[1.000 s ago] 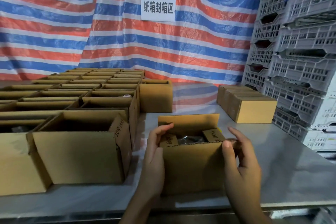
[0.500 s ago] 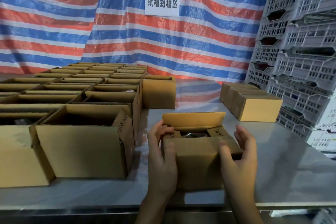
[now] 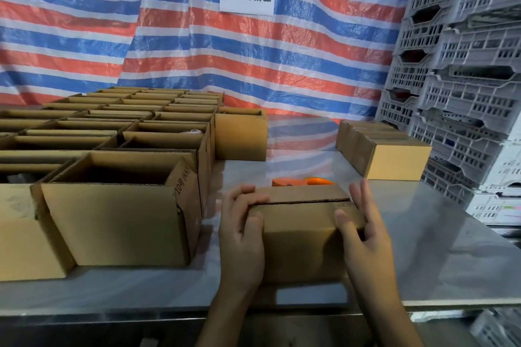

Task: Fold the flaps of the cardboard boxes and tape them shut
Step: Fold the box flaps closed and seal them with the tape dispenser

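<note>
**A:** standing right by the bench, what's going on, left to right?

**B:** Far left is a whole block of open boxes [image 3: 112, 220], flaps up and packed tight together on the metal table [image 3: 451, 262]. Just right of them is the left hand [image 3: 242, 236]. Its fingers are curled over the top left edge of a small cardboard box [image 3: 301, 239] and the thumb is on the front face, so it's properly gripping it.

**A:** and the box itself?

**B:** Plain brown, sitting near the front edge of the table. The top flaps are lying flat and meet in a dark seam across the lid. It's squeezed between both hands. The right hand [image 3: 363, 236] has straight fingers flat against the right end and the thumb pressing the front, more a flat push than a grab.

**A:** anything behind it?

**B:** There's an orange object [image 3: 304, 182] poking up just past the box, can't tell what it is. Further right is a row of closed boxes [image 3: 394, 160], well apart from the hands.
</note>
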